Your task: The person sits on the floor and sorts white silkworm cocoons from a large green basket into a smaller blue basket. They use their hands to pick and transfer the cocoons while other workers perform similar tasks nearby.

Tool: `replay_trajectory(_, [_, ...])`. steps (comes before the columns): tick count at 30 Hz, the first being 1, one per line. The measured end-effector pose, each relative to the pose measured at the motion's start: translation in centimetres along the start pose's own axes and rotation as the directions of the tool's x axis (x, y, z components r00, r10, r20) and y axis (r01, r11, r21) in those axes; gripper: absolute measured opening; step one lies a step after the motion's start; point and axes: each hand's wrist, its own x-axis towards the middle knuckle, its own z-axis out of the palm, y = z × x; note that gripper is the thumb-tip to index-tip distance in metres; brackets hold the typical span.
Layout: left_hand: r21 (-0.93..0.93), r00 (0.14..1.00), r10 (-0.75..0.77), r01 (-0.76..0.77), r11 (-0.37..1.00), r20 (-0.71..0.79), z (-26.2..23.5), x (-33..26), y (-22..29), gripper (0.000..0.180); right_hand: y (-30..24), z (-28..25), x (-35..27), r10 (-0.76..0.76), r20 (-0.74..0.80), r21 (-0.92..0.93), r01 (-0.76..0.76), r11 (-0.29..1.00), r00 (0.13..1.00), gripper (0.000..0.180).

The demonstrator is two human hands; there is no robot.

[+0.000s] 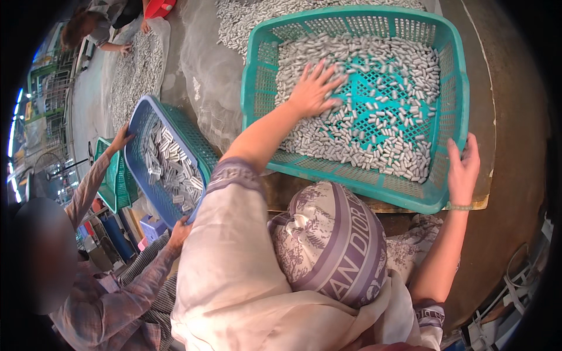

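Observation:
A large green plastic basket (351, 182) with perforated sides and a lattice bottom sits before me. Small grey, capsule-shaped pieces (363, 146) are strewn inside it, piled along the edges and thinner in the middle, where the bottom shows. My left hand (317, 90) reaches over the basket's left part with fingers spread, palm down on the pieces and slightly blurred. At the near right corner, my right hand (463, 168) grips the basket's rim, thumb on the inner side and fingers around the outside.
A co-worker's hands (180, 231) hold a blue basket (133, 136) of shiny silvery pieces at my left. More grey pieces (249, 23) lie on sheeting beyond my basket. Another person (99, 29) works at the far left, beside a red container (158, 7).

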Motion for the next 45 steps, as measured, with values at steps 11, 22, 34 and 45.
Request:
replay_trajectory(11, [-0.298,0.852,0.5,-0.523,0.798,-0.156,-2.6,8.7,14.8,0.056,0.0,-0.6,-0.3,-0.023,0.005,-0.001,0.023,1.0,1.0,0.02])
replay_trajectory(22, [-0.467,0.95,-0.16,0.274,0.841,0.27,-2.3,-1.6,9.8,0.075,6.0,-2.1,0.3,0.02,0.03,-0.189,-0.014,0.982,0.999,0.041])
replay_trajectory(34, [-0.287,0.892,-0.425,0.371,0.883,-0.155,-0.6,-0.5,0.4,0.056,4.5,0.0,0.8,-0.007,0.031,-0.202,0.013,0.979,0.999,0.03])
replay_trajectory(45, [-0.39,0.856,0.508,-0.502,0.772,-0.096,-2.4,4.9,16.1,0.056,1.5,0.5,-0.8,-0.014,-0.032,-0.08,0.011,0.997,0.999,0.021])
